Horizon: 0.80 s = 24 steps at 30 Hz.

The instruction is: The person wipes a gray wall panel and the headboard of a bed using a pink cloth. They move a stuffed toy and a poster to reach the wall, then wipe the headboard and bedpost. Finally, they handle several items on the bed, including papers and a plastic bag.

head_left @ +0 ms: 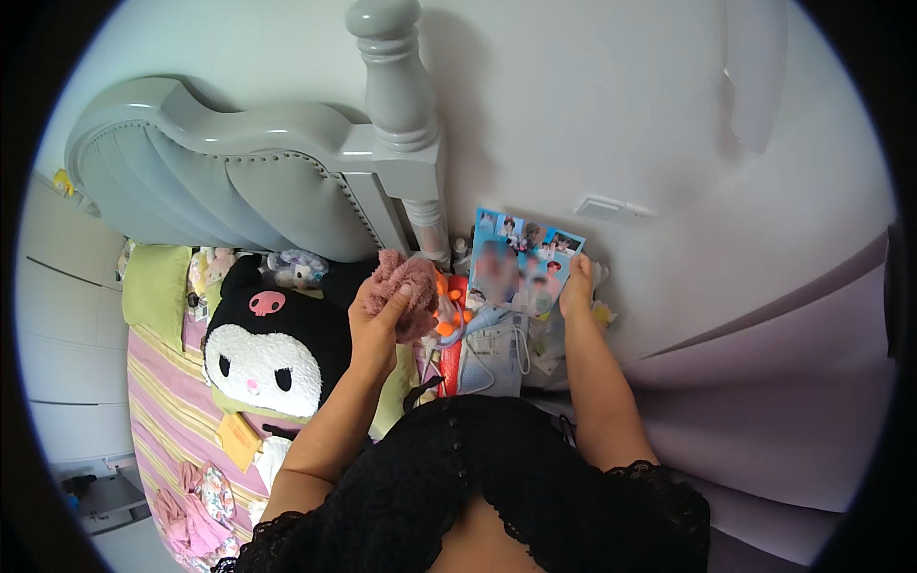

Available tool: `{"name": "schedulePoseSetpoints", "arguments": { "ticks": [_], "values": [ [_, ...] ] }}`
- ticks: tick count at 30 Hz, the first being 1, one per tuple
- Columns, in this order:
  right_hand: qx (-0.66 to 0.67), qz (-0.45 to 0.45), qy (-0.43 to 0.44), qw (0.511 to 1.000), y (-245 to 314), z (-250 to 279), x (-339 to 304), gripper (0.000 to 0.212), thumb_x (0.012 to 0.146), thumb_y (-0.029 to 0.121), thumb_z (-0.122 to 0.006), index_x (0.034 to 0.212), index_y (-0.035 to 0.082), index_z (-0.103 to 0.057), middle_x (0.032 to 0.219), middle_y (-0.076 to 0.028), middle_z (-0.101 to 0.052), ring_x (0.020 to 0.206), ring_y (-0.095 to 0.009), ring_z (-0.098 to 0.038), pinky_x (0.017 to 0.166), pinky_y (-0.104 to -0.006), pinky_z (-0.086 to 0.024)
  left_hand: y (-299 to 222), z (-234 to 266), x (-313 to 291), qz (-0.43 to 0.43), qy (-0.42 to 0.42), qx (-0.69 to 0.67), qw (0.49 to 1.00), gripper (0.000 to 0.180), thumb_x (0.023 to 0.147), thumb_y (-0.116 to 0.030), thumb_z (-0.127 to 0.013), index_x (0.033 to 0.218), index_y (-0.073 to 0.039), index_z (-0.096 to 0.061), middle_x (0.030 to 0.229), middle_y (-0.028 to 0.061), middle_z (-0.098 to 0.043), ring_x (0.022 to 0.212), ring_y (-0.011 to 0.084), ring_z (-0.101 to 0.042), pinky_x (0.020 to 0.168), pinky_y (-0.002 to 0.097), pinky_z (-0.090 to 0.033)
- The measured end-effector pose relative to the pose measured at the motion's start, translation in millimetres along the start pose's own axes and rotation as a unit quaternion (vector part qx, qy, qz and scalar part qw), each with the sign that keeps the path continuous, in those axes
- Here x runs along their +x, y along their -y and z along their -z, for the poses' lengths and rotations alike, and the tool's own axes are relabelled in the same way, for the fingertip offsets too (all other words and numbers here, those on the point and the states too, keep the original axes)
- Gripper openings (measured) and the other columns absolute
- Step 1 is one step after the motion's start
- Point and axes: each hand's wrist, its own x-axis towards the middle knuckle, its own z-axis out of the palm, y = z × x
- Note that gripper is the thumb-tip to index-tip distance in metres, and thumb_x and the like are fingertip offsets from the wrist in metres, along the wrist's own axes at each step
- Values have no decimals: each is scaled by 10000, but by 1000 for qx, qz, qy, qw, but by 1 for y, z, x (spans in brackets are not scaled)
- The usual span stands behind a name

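Note:
Bunched in my left hand (375,328) is a dusty-pink fluffy cloth (405,285), with the fingers closed round it. My right hand (575,288) grips the right edge of a blue picture sheet (516,250) covered with small photos of people. The sheet is tilted, its printed side toward me, above a cluttered surface beside the bed. Under and between the hands lie a white cable (522,346), orange and red items (452,320) and a pale box-like thing (489,363). The sheet and cloth partly hide what is behind them.
On the left stands a bed with a grey padded headboard (277,196) and a turned post (395,86). A large black-and-white plush toy (263,368), a green pillow (156,296), a yellow envelope-like item (239,440) and clothes (194,520) lie on it. A mauve curtain (764,411) hangs at right.

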Motion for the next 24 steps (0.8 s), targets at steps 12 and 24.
{"name": "schedulePoseSetpoints", "arguments": {
  "ticks": [12, 24],
  "values": [
    [-169, 485, 86, 854, 145, -200, -85, 492, 892, 103, -585, 1326, -32, -397, 1356, -213, -424, 1243, -332, -439, 1039, -435, -352, -90, -5, 88, -244, 88, -3, 966, 377, 923, -113, -576, 1250, 43, -469, 1167, 104, -590, 1037, 162, -579, 892, 293, -467],
    [-238, 780, 34, 578, 241, -370, -88, 211, 852, 128, -638, 1063, 119, -658, 1259, -132, -427, 1155, -334, -394, 1020, -490, -332, -148, 35, 204, -532, 6, 651, 542, 414, 677, -224, -656, 1067, -97, -602, 1087, 101, -599, 1094, 287, -522, 1013, 489, -356]
  ]
}}
